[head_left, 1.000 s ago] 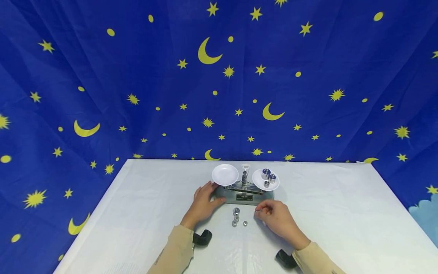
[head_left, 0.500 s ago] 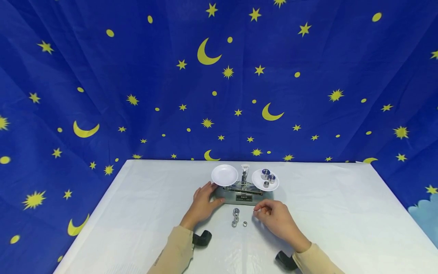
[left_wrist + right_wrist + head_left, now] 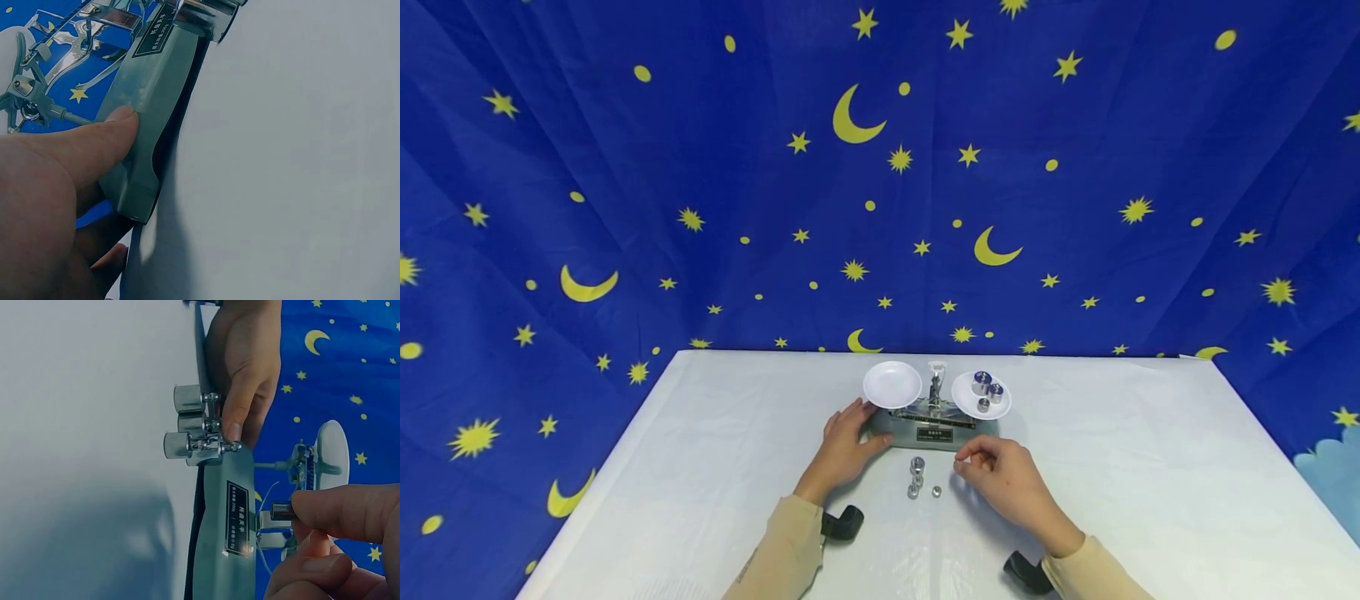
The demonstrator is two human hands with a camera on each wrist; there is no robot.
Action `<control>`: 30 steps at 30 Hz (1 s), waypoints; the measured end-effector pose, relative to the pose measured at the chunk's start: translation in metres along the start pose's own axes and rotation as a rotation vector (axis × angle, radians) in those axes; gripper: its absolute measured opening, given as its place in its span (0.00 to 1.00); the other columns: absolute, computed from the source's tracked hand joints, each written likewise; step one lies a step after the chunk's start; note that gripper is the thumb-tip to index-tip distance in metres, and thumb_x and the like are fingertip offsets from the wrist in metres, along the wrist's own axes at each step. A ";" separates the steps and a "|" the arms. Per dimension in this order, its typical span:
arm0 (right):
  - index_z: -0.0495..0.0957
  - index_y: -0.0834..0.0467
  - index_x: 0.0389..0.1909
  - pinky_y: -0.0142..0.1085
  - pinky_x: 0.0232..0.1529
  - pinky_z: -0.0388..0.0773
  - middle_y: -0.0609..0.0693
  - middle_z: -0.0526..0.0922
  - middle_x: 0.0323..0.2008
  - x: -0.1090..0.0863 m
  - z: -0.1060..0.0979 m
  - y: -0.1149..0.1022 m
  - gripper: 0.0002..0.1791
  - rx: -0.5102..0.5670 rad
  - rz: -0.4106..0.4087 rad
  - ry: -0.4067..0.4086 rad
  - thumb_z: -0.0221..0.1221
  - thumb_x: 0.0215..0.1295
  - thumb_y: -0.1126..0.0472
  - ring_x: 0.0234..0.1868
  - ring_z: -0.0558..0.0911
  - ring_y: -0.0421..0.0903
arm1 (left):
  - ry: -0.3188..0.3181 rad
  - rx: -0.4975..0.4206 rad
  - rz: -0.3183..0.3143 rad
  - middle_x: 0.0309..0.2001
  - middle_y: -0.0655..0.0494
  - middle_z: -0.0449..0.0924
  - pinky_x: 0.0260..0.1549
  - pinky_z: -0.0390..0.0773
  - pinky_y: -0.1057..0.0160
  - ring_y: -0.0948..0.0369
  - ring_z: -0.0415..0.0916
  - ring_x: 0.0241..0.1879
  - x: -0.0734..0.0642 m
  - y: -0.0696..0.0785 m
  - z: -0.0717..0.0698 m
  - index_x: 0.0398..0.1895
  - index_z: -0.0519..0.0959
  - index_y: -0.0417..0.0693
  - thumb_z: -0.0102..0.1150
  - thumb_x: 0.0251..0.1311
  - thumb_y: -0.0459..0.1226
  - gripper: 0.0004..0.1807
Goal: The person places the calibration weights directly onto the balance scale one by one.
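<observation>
A balance scale [image 3: 936,433] with a grey-green base stands at the table's far middle. Its left pan [image 3: 892,385] holds nothing; on the right pan [image 3: 962,404] sit 3 metal weights [image 3: 982,382]. My left hand [image 3: 842,452] grips the left end of the base, thumb [image 3: 122,122] on its front face and fingers around the end. My right hand [image 3: 1006,482] is in front of the base's right end. Between its thumb and index finger it pinches a small cylindrical metal weight [image 3: 282,510], mostly hidden in the head view.
Several knobbed metal weights [image 3: 917,465] stand in a row on the white table in front of the base, with a smaller weight [image 3: 936,492] to their right. A blue star-patterned cloth [image 3: 925,192] hangs behind the table.
My right hand has shifted very slightly left relative to the scale. The left hand stays on the base, and the weights stand as before.
</observation>
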State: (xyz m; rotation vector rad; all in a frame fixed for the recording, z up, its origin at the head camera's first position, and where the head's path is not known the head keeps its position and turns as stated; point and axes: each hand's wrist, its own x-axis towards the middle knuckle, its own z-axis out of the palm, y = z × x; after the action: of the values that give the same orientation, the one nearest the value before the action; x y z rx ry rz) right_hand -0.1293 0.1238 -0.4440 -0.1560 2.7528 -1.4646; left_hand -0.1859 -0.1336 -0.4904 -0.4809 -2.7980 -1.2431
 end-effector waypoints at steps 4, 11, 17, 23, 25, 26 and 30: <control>0.84 0.56 0.31 0.30 0.22 0.65 0.43 0.72 0.20 -0.001 0.000 -0.002 0.03 0.012 0.005 -0.006 0.69 0.58 0.66 0.21 0.68 0.39 | 0.004 0.004 0.002 0.69 0.39 0.69 0.72 0.45 0.35 0.42 0.57 0.74 0.000 -0.001 0.000 0.68 0.71 0.37 0.66 0.63 0.44 0.33; 0.84 0.57 0.31 0.29 0.22 0.65 0.43 0.72 0.20 -0.003 -0.003 -0.006 0.03 0.027 -0.015 -0.007 0.69 0.58 0.66 0.21 0.69 0.39 | 0.007 -0.001 0.009 0.69 0.39 0.69 0.72 0.45 0.35 0.41 0.57 0.73 0.000 0.000 0.000 0.68 0.72 0.37 0.66 0.63 0.44 0.33; 0.85 0.57 0.33 0.29 0.22 0.66 0.44 0.73 0.21 -0.003 -0.005 -0.009 0.03 0.039 -0.020 -0.012 0.69 0.58 0.65 0.21 0.69 0.39 | 0.008 0.006 0.020 0.69 0.38 0.69 0.70 0.46 0.33 0.40 0.57 0.73 -0.001 0.000 0.001 0.67 0.72 0.36 0.66 0.63 0.44 0.33; 0.85 0.56 0.31 0.29 0.22 0.67 0.43 0.74 0.21 -0.003 -0.006 -0.011 0.03 0.025 -0.047 0.008 0.69 0.57 0.66 0.21 0.70 0.39 | 0.001 -0.011 0.003 0.69 0.37 0.68 0.71 0.44 0.33 0.40 0.57 0.73 -0.001 0.003 -0.001 0.68 0.71 0.36 0.66 0.64 0.44 0.33; 0.85 0.55 0.31 0.29 0.22 0.68 0.43 0.75 0.21 -0.002 -0.006 -0.012 0.04 0.021 -0.051 0.009 0.69 0.57 0.67 0.21 0.70 0.39 | -0.001 -0.011 0.002 0.70 0.37 0.68 0.71 0.44 0.33 0.40 0.57 0.73 -0.001 0.004 -0.001 0.68 0.71 0.36 0.65 0.64 0.44 0.34; 0.85 0.55 0.31 0.29 0.22 0.68 0.43 0.75 0.21 -0.002 -0.006 -0.012 0.05 0.022 -0.050 0.008 0.69 0.57 0.68 0.21 0.70 0.39 | -0.003 -0.009 0.000 0.70 0.37 0.68 0.71 0.44 0.33 0.40 0.57 0.73 -0.001 0.004 -0.001 0.68 0.71 0.36 0.66 0.64 0.44 0.34; 0.85 0.54 0.30 0.28 0.22 0.68 0.44 0.75 0.21 -0.001 -0.007 -0.014 0.06 0.026 -0.052 0.002 0.68 0.57 0.69 0.21 0.71 0.39 | -0.003 -0.006 -0.001 0.70 0.37 0.68 0.71 0.44 0.33 0.40 0.57 0.73 -0.001 0.004 -0.002 0.68 0.71 0.36 0.65 0.64 0.44 0.34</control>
State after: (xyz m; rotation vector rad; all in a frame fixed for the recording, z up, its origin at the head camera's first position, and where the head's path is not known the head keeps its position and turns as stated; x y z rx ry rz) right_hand -0.1278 0.1222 -0.4288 -0.2274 2.7497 -1.5128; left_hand -0.1839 -0.1325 -0.4863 -0.4819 -2.7986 -1.2519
